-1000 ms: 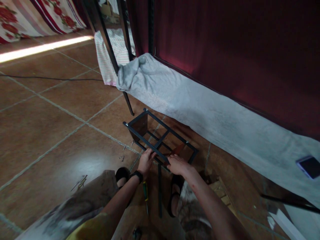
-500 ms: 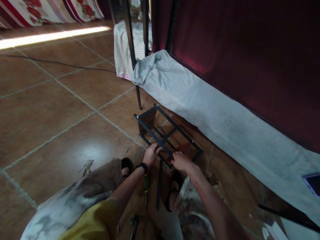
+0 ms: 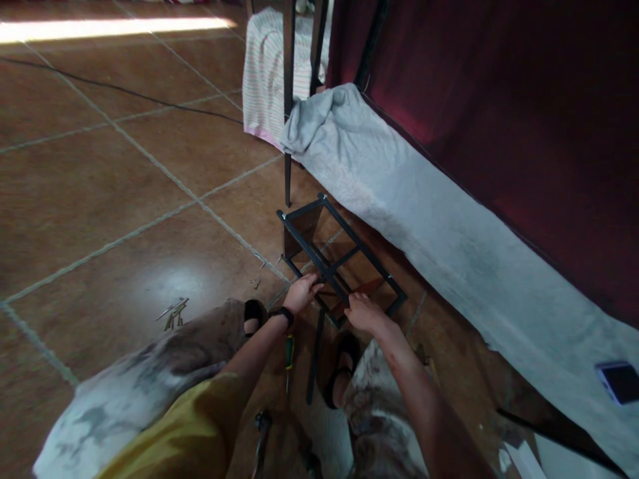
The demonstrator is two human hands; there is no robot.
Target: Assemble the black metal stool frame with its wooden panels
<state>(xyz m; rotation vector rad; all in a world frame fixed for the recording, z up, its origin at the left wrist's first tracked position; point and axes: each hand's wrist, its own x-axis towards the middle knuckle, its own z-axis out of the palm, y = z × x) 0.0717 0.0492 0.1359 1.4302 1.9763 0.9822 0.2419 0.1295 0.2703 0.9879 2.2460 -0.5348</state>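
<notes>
Head view: loose screws (image 3: 172, 311) lie scattered on the tiled floor (image 3: 100, 199) at far left. Next comes the left hand (image 3: 302, 293), fingers curled around the near bar of the black metal frame (image 3: 344, 263), which stands on the floor just beyond the person's sandalled feet. A screwdriver (image 3: 288, 356) lies below that wrist. The right hand (image 3: 364, 313) rests on the frame's near corner by a reddish panel; whether it grips cannot be told. A grey cloth (image 3: 449, 246) runs along the wall, a phone (image 3: 619, 382) on it at far right
</notes>
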